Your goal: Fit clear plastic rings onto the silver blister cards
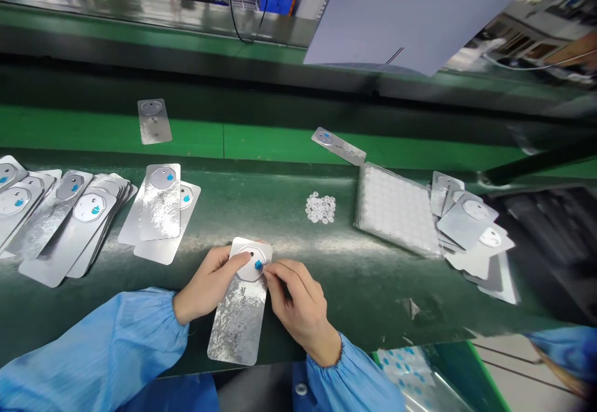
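Observation:
A long silver foil plate [240,318] with a round white pad at its top lies on the dark green bench in front of me. My left hand [209,284] grips the plate's upper left edge, thumb on the pad. My right hand [296,303] pinches at a small blue tab [258,265] on the pad's right side. Both arms wear light blue sleeves.
Finished-looking plates are fanned out at the left [69,213] and stacked in the middle [161,210]. A small heap of clear round stickers [321,207] lies beyond my hands. A tray of stickers [396,210] and more plates [471,231] sit right. Two single plates rest on the green belt [153,121].

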`<state>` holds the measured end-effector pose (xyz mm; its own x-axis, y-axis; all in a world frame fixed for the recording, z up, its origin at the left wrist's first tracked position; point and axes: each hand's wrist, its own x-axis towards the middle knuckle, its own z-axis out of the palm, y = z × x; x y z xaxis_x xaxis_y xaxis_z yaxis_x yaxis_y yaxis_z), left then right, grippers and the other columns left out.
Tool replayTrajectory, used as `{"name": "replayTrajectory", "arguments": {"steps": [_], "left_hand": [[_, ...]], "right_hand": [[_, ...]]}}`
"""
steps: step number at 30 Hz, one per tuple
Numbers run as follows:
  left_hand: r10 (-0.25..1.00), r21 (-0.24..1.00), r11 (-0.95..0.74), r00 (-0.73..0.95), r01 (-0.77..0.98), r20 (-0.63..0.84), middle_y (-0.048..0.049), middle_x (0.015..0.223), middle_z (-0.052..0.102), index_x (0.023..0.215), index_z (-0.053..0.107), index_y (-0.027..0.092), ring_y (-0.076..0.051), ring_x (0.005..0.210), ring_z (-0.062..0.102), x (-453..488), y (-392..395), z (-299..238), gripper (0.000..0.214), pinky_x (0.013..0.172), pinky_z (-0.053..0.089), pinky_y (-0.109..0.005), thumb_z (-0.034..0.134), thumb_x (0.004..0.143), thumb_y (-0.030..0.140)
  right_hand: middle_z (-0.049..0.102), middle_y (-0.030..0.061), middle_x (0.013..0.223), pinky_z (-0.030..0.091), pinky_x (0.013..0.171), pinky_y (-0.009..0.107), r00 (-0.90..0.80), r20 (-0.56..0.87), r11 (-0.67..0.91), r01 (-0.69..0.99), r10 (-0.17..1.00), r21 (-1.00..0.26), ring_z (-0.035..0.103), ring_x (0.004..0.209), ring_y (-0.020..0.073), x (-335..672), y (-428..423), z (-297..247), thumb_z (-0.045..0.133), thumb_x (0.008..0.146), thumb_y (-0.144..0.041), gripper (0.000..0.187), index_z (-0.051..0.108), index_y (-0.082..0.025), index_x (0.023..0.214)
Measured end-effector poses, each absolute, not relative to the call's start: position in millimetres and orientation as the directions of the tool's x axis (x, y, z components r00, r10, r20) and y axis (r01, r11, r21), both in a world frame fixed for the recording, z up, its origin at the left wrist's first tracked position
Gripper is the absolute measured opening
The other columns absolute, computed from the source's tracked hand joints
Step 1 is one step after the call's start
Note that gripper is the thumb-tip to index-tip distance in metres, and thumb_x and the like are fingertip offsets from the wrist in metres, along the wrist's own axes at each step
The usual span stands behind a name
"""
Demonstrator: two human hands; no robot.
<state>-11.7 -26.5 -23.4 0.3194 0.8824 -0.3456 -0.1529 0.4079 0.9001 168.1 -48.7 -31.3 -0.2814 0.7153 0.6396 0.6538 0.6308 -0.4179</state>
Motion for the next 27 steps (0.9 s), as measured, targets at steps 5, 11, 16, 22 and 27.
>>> {"name": "replayTrajectory", "arguments": {"steps": [5,11,16,22,27], "left_hand": [[0.884,0.939,0.335,0.371,-0.076,-0.285,-0.0033,0.085,0.068,0.101,0.073,0.014,-0.019,0.080,0.059,-11,-31,-20,0.038,0.072,0.046,-0.028,0.059,0.096,0.049],[0.891,0.960,0.281,0.370,0.005,-0.263,-0.0014,0.073,0.060,0.083,0.069,0.014,-0.016,0.071,0.051,-11,-34,-19,0.041,0.063,0.040,-0.026,0.056,0.098,0.050],[0.882,0.935,0.349,0.359,-0.067,-0.304,-0.0021,0.079,0.064,0.090,0.071,0.013,-0.017,0.074,0.054,-11,-30,-21,0.038,0.066,0.043,-0.026,0.059,0.095,0.049],[0.885,0.904,0.404,0.308,-0.138,-0.349,-0.0042,0.080,0.066,0.088,0.074,0.013,-0.019,0.079,0.056,-11,-28,-23,0.035,0.070,0.045,-0.027,0.064,0.090,0.046],[0.881,0.893,0.419,0.310,-0.164,-0.357,-0.0059,0.082,0.069,0.094,0.077,0.011,-0.019,0.080,0.059,-12,-27,-23,0.036,0.072,0.047,-0.029,0.065,0.089,0.046]], "right_hand": [[0.072,0.0076,0.096,0.058,0.064,0.025,-0.308,0.536,0.570,0.695,0.786,-0.437,0.072,0.080,0.0167,169,-50,-23,0.057,0.104,-0.016,0.010,0.062,-0.017,0.112],[0.071,0.0068,0.093,0.052,0.054,0.026,-0.421,0.466,0.583,0.761,0.778,-0.286,0.070,0.070,0.0149,171,-49,-17,0.048,0.108,-0.018,0.013,0.060,-0.015,0.108],[0.069,0.0071,0.091,0.050,0.055,0.024,-0.447,0.497,0.616,0.748,0.744,-0.249,0.067,0.069,0.0139,169,-45,-21,0.044,0.109,-0.017,0.013,0.058,-0.017,0.107],[0.066,0.0076,0.093,0.054,0.063,0.025,-0.357,0.543,0.624,0.635,0.760,-0.457,0.068,0.081,0.0173,170,-48,-31,0.049,0.105,-0.012,0.011,0.057,-0.018,0.111],[0.063,0.0063,0.094,0.057,0.067,0.027,-0.220,0.480,0.517,0.535,0.849,-0.668,0.065,0.081,0.0173,169,-55,-39,0.053,0.102,-0.011,0.013,0.059,-0.021,0.108]]}}
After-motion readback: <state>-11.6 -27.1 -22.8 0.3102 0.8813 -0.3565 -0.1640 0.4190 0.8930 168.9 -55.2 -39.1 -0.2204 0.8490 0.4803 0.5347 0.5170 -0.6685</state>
